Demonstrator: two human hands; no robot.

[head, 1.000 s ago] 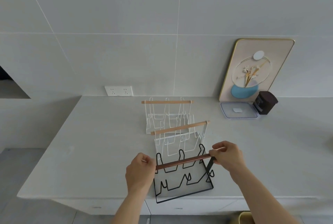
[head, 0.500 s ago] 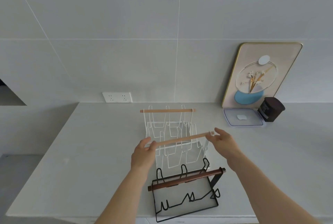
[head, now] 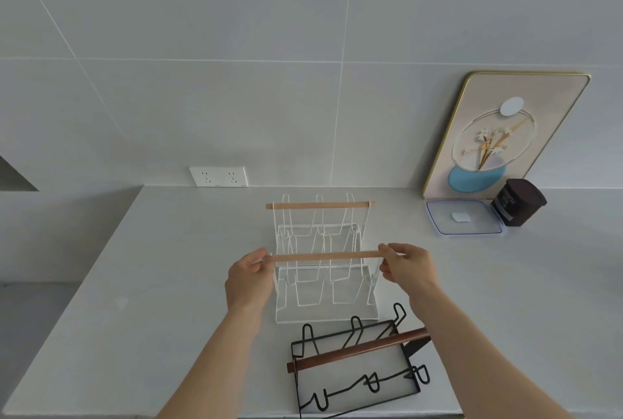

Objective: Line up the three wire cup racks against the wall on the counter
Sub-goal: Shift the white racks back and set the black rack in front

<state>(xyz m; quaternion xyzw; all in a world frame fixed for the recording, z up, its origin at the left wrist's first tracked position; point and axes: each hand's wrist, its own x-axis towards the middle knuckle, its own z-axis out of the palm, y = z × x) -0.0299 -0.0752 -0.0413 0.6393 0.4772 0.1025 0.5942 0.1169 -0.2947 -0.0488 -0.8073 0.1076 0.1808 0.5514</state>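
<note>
Nearest to us, at the counter (head: 101, 283) edge, stands the black wire rack (head: 357, 368) with its dark wooden bar, turned a little askew. Just behind it we hold the middle white rack (head: 320, 287): our left hand (head: 249, 275) pinches the left end of its pale wooden bar and our right hand (head: 408, 265) pinches the right end. Farther, near the wall, stands the second white rack (head: 320, 219). To the far right we see a clear lid (head: 463, 217), a dark jar (head: 517, 201) and a framed picture (head: 502, 133).
</note>
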